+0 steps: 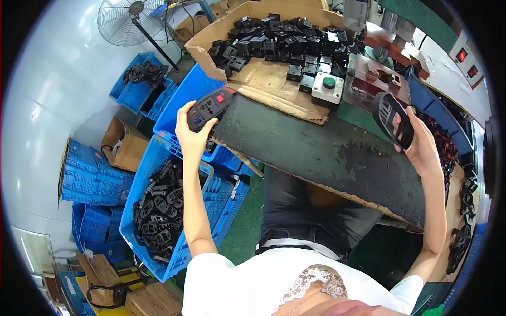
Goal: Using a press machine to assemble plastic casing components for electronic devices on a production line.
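My left hand (193,138) is closed around a black power socket unit (206,111) with outlet holes and a red switch, over the left end of the dark green worktable (305,142). On the right, my right hand (421,145) grips a black plastic housing (383,108), an oval shell with slots and cut-out openings. It is held up above the table near a press fixture (371,79) of reddish-brown blocks. A white control box (322,97) with a green push button (329,82) stands between the two hands, farther back.
A cardboard tray (203,52) at the back holds many black plug-like blocks (269,45). To the left, a blue crate (128,210) contains black plastic frames (161,216). More blue crates (87,176) and a fan (129,21) stand beyond. Black parts (461,237) lie at far right.
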`<state>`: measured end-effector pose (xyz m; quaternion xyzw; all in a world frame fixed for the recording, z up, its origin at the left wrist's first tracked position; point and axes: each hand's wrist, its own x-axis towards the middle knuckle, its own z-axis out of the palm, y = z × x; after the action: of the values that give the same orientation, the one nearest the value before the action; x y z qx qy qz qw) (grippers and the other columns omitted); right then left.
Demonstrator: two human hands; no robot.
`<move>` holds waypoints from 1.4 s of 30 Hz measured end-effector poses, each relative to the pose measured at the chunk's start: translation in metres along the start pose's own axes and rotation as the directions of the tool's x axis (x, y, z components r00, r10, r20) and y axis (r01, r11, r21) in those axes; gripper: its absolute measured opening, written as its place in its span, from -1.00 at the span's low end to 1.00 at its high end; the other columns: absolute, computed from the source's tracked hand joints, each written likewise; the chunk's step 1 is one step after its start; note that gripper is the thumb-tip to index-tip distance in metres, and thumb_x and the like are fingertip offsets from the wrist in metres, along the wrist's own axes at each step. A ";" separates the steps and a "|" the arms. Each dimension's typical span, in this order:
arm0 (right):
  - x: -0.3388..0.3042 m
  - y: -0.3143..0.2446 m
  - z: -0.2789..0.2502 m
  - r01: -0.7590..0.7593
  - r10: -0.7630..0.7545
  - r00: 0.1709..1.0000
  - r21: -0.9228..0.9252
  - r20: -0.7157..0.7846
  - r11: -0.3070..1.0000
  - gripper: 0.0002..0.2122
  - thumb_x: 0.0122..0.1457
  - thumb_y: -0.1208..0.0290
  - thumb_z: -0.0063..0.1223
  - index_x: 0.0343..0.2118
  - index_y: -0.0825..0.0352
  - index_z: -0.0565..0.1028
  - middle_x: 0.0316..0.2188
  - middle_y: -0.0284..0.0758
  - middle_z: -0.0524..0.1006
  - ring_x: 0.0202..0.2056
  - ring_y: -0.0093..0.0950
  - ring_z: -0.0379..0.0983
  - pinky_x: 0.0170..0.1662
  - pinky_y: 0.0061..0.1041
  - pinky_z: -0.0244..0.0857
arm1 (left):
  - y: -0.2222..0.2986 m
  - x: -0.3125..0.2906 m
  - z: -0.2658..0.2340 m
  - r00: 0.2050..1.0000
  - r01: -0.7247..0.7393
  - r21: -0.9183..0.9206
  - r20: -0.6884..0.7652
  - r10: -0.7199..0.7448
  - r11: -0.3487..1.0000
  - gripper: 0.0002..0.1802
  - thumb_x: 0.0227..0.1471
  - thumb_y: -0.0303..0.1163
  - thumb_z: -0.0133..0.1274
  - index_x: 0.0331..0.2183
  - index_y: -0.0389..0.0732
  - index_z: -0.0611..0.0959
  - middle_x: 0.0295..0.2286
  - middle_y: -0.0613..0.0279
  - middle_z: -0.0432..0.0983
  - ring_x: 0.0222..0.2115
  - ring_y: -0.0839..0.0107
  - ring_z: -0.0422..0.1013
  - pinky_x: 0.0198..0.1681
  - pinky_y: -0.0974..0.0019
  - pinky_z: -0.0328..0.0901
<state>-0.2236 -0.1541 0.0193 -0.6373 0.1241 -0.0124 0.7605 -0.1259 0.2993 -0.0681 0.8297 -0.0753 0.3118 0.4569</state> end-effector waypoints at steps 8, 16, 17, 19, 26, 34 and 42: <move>0.016 -0.005 -0.002 0.347 -0.304 0.909 -0.115 0.284 0.931 -0.76 0.32 0.26 -0.15 -0.21 0.35 0.43 -0.25 -0.42 0.48 -0.17 -0.65 0.35 -0.12 -0.58 0.25 | -0.112 0.004 -0.009 0.996 -0.081 0.412 0.058 0.063 0.908 -0.35 -0.19 -0.38 0.28 -0.03 -0.30 0.43 -0.04 -0.05 0.34 0.00 0.04 0.29 0.09 0.15 0.18; 0.066 0.002 -0.009 0.531 -0.648 0.486 -0.787 0.586 -0.313 -0.83 0.08 0.50 0.08 -0.34 0.40 0.33 0.09 -0.21 0.32 -0.04 -0.17 0.32 -0.01 -0.29 0.25 | -0.063 0.032 0.022 0.972 -0.189 0.187 -0.101 0.210 0.964 -0.80 -0.02 -0.50 0.12 -0.28 -0.32 0.58 -0.29 0.08 0.50 -0.22 0.17 0.44 -0.08 0.25 0.29; 0.075 0.001 -0.013 0.541 -0.639 0.489 -0.781 0.594 -0.312 -0.84 0.10 0.50 0.06 -0.32 0.41 0.33 0.08 -0.21 0.33 -0.05 -0.18 0.32 0.00 -0.29 0.24 | -0.044 0.038 0.029 0.961 -0.253 0.129 -0.085 0.265 0.959 -0.84 -0.02 -0.50 0.12 -0.30 -0.30 0.59 -0.32 0.10 0.52 -0.26 0.20 0.46 -0.11 0.28 0.30; 0.090 -0.001 -0.020 0.608 -0.612 0.515 -0.759 0.600 -0.233 -0.84 0.10 0.51 0.05 -0.31 0.41 0.34 0.07 -0.20 0.35 -0.05 -0.16 0.31 0.02 -0.29 0.23 | -0.014 0.051 0.043 0.913 -0.407 0.152 0.040 0.406 0.901 -0.81 -0.04 -0.51 0.13 -0.30 -0.29 0.59 -0.31 0.07 0.52 -0.22 0.16 0.44 -0.08 0.24 0.30; 0.124 -0.014 -0.035 0.714 -0.568 0.538 -0.695 0.623 -0.086 -0.84 0.11 0.45 0.11 -0.29 0.35 0.40 -0.03 -0.23 0.47 0.05 -0.24 0.32 0.12 -0.30 0.16 | -0.010 0.119 0.118 0.831 -0.525 0.675 0.538 0.141 0.519 -0.49 -0.09 -0.21 0.17 -0.11 -0.27 0.49 -0.11 0.05 0.31 -0.05 0.08 0.25 -0.04 0.04 0.24; 0.130 -0.017 -0.056 0.784 -0.492 0.554 -0.620 0.672 0.036 -0.84 0.15 0.43 0.06 -0.25 0.36 0.43 0.01 -0.24 0.43 0.03 -0.22 0.35 0.08 -0.32 0.22 | -0.041 0.147 0.137 0.846 -0.481 0.683 0.526 0.087 0.550 -0.51 -0.11 -0.24 0.20 -0.13 -0.27 0.52 -0.15 -0.09 0.32 -0.07 0.00 0.28 -0.02 0.02 0.28; 0.084 -0.011 -0.106 0.686 -0.642 0.597 -0.722 0.482 0.096 -0.72 0.23 0.44 -0.04 0.00 0.34 0.44 -0.06 -0.24 0.48 -0.01 -0.39 0.39 0.07 -0.46 0.20 | -0.017 0.146 0.136 0.914 -0.364 0.442 0.340 0.223 0.819 -0.37 -0.29 -0.30 0.30 -0.11 -0.32 0.50 -0.22 -0.06 0.52 -0.20 0.07 0.45 -0.12 0.13 0.34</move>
<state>-0.1619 -0.2731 -0.0017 -0.9084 -0.2044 -0.2742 0.2407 0.0585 0.2227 -0.0477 0.9317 -0.1828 0.2705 0.1591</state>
